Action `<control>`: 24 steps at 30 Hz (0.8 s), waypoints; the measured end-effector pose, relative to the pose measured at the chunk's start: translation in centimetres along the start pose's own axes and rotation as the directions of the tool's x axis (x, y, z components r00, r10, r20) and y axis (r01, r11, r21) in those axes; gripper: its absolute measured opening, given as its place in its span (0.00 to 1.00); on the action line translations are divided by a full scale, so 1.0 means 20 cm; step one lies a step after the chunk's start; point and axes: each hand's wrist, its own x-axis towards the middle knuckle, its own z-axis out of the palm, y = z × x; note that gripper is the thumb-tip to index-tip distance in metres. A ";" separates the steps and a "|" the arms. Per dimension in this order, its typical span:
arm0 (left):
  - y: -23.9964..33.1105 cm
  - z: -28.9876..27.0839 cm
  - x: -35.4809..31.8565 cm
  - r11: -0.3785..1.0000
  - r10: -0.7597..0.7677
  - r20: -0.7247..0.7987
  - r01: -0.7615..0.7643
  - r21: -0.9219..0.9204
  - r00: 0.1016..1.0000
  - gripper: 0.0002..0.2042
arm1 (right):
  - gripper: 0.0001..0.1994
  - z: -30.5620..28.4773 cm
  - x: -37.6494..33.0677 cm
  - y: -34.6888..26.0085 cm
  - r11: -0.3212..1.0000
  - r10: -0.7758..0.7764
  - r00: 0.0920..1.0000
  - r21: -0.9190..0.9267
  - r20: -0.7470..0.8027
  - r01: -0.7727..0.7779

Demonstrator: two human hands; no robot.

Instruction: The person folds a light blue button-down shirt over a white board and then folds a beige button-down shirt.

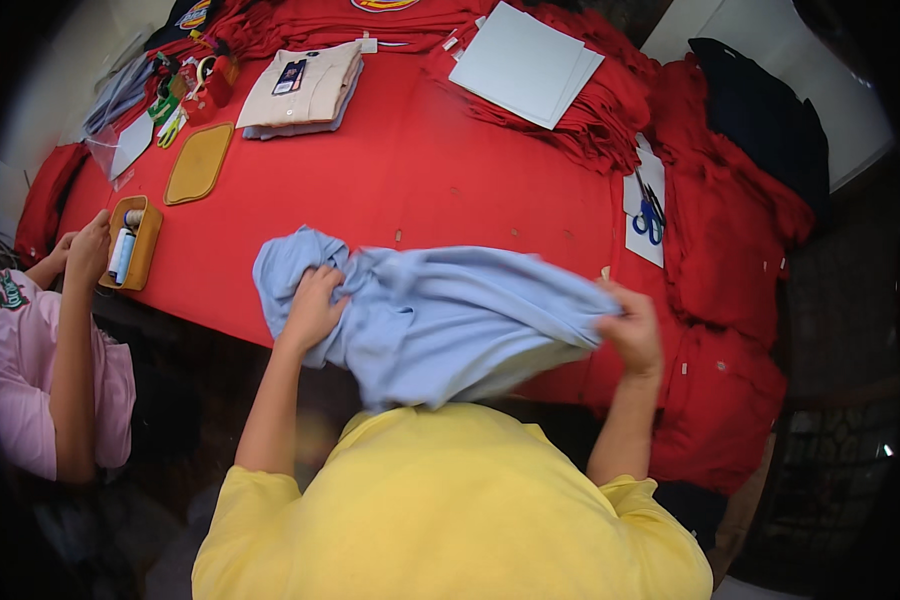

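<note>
A light blue knit shirt (450, 310) is stretched between my hands over the front edge of the red-covered table (370, 170). My left hand (316, 306) grips the bunched cloth near its left end, fingers curled into the folds. At the other end, my right hand (633, 330) is closed on a corner of the shirt and looks slightly blurred. The cloth between them hangs in loose folds, its lower part dropping toward my body. Which part of the shirt each hand holds cannot be made out.
Folded beige shirt (305, 88) lies far left, near a mustard pad (198, 163). White sheets (526, 62) top red garments. Blue-handled scissors (648, 222) rest at right beside a red garment pile (725, 220). A co-worker's hand (88, 248) is by a thread box (146, 243).
</note>
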 end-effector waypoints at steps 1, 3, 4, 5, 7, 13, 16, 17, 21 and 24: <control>0.04 0.01 -0.05 0.997 -0.010 -0.026 0.008 -0.080 1.000 0.13 | 0.26 -0.10 -0.02 -0.03 0.973 -0.182 0.982 0.136 -0.044 0.187; 0.13 0.05 -0.12 0.967 -0.022 -0.066 0.004 -0.256 0.998 0.11 | 0.28 -0.23 -0.06 -0.04 0.923 -0.115 0.993 0.365 -0.038 0.121; 0.22 0.04 -0.15 0.960 -0.085 -0.044 0.070 -0.270 0.995 0.11 | 0.24 -0.23 -0.02 0.03 0.988 0.075 0.989 0.146 -0.127 -0.056; 0.26 0.04 -0.18 0.945 -0.127 -0.074 0.098 -0.313 0.989 0.11 | 0.21 -0.17 0.02 0.15 0.964 0.236 0.941 -0.061 -0.244 -0.257; 0.31 0.08 -0.21 0.900 -0.208 -0.140 0.133 -0.416 0.968 0.11 | 0.21 0.02 0.01 0.41 0.797 -0.091 0.990 -0.604 -0.106 0.009; 0.45 -0.17 -0.45 0.681 -0.423 -0.262 0.113 -0.724 0.867 0.12 | 0.25 0.39 -0.13 0.25 0.910 0.271 0.789 -0.415 0.552 -0.022; 0.58 -0.33 -0.61 0.576 -0.401 -0.227 0.052 -0.816 0.888 0.11 | 0.25 0.36 -0.18 -0.28 0.939 -0.091 0.888 -0.258 0.451 0.227; 0.65 -0.38 -0.66 0.563 -0.370 -0.197 0.051 -0.825 0.908 0.12 | 0.26 0.35 -0.20 -0.37 0.906 -0.331 0.872 -0.137 0.360 0.400; 0.93 -0.44 -0.73 0.705 -0.292 -0.207 0.064 -0.707 0.934 0.16 | 0.25 0.28 -0.28 -0.79 0.913 -0.406 0.829 0.123 0.386 0.389; 1.05 -0.47 -0.74 0.719 -0.275 -0.148 0.101 -0.687 0.950 0.15 | 0.21 0.23 -0.35 -1.05 0.915 -0.392 0.878 0.213 0.273 0.342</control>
